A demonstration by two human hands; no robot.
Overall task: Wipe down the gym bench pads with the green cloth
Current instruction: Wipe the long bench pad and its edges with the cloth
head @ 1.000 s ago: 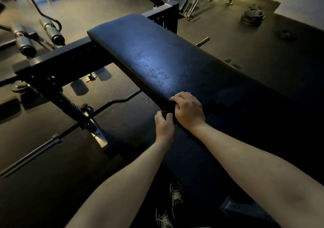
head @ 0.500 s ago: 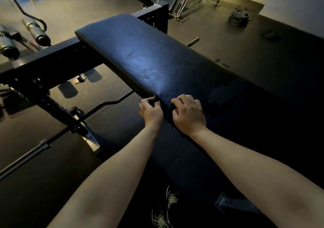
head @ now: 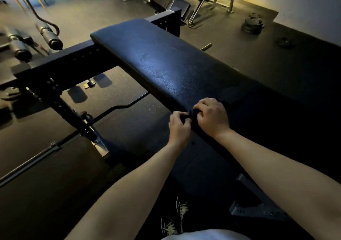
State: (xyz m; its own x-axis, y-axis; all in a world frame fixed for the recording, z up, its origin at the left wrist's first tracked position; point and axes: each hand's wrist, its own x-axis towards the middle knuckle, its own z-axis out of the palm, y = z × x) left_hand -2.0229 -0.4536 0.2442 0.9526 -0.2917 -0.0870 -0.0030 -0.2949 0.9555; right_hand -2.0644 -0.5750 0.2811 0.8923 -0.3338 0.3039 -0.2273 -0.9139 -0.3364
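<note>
Cloth (head: 188, 114), dark, bunched at bench (head: 166, 64) pad edge: left hand (head: 180, 128) pinches 1 end, right hand (head: 214, 117) curls over rest; best spread flat, then wiped lengthwise.

2 hands: left hand (head: 179, 129), right hand (head: 212, 117). 1 bench pad (head: 166, 62) under grip. 1 cloth (head: 187, 115) between hands. 1 curl bar (head: 73, 134) left of grip. 2 shoes (head: 175, 219) below.
</note>
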